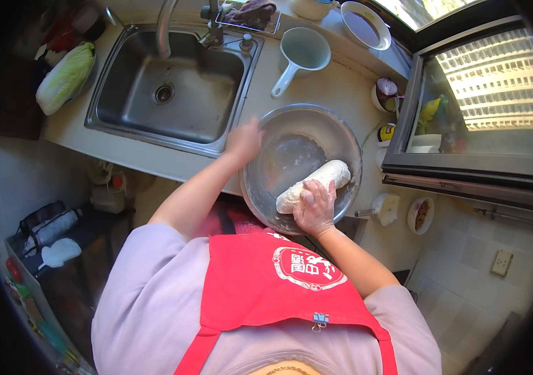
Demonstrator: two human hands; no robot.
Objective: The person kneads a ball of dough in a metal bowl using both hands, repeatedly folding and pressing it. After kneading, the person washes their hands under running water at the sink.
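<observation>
A wide stainless steel bowl [294, 123] stands on the counter at the sink's right edge, with floury smears inside it. Across its near right part lies a thick log of white dough [334, 174], rough on the surface. My right hand [314, 206] is on the near side of the dough, its floury fingers curled over the log. At the bowl's left rim is my left hand [245, 140], blurred and with bent fingers. Whether it grips the rim or only passes over it cannot be told.
Left of the bowl is a steel sink [130, 108] under a faucet [163, 37]. A white-handled dipper [304, 49] stands behind the bowl. A napa cabbage [67, 77] lies far left. On the right, an open window sash [468, 166] juts inward above small bowls.
</observation>
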